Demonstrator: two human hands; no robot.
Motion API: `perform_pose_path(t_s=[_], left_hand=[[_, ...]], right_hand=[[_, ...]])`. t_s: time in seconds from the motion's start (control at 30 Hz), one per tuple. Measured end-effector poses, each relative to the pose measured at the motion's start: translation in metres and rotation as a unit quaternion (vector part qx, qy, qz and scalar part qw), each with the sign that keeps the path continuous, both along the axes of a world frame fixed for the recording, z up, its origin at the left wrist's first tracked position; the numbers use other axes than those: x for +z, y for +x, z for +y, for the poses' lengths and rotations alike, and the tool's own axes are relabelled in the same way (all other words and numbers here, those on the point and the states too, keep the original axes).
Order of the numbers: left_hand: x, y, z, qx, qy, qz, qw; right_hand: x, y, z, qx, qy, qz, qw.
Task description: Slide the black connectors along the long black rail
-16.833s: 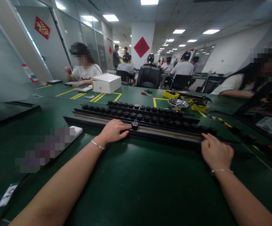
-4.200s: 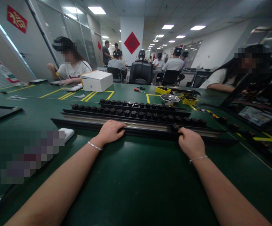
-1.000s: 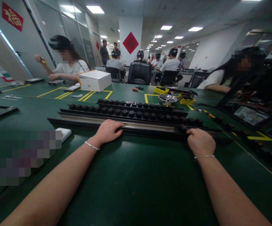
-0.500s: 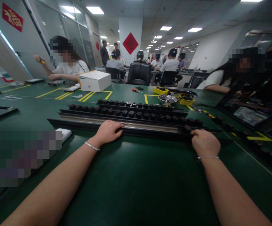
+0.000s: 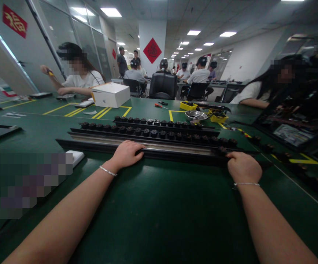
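A long black rail (image 5: pixel 172 156) with a shiny metal channel lies across the green table in front of me. My left hand (image 5: pixel 127 153) is closed over its middle, fingers on top and thumb along the near side. Toward the rail's right end, my right hand (image 5: pixel 244 167) is closed in a pinch at a small black round part (image 5: pixel 221 150), which sits at the channel and is blurred. Just behind are a second black rail (image 5: pixel 145 135) and a shorter third rail (image 5: pixel 164 126), each carrying a row of similar black round parts.
A white box (image 5: pixel 111 96) stands at the back left. Yellow bins (image 5: pixel 188 106), a metal bowl (image 5: pixel 196 116) and a screwdriver (image 5: pixel 159 106) lie at the back. More black parts (image 5: pixel 288 159) line the right side. A white strip (image 5: pixel 78 157) lies left. Co-workers sit on both sides.
My right hand has shifted slightly to the right along the rail, and the small black round part has moved right with it. My left hand stays in place.
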State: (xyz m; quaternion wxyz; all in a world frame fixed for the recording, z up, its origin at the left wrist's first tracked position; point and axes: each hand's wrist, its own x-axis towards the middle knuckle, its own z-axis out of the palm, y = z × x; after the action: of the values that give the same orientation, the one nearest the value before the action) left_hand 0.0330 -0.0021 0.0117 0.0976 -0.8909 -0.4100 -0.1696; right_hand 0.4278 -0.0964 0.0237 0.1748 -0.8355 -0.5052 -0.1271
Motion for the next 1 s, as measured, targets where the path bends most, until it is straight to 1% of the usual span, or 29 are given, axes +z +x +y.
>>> perform_pose_path(t_s=[0.23,0.5,0.77,0.87,1.0], left_hand=[[0.000,0.000,0.000,-0.002,-0.002,-0.003,1.000],[0.002,0.001,0.000,0.000,-0.010,0.009,1.000],[0.001,0.000,0.000,0.000,-0.012,0.002,1.000],[0.001,0.000,0.000,0.002,-0.011,0.002,1.000],[0.001,0.000,-0.001,-0.001,-0.005,0.001,1.000]], right_hand=[[0.000,0.006,-0.002,-0.024,-0.004,0.005,1.000],[-0.001,0.010,-0.003,-0.029,0.009,-0.001,1.000],[-0.002,0.007,-0.003,-0.038,0.003,-0.009,0.999],[-0.004,0.007,-0.004,-0.023,-0.001,-0.028,0.999],[-0.007,0.011,-0.006,0.024,-0.013,-0.062,0.998]])
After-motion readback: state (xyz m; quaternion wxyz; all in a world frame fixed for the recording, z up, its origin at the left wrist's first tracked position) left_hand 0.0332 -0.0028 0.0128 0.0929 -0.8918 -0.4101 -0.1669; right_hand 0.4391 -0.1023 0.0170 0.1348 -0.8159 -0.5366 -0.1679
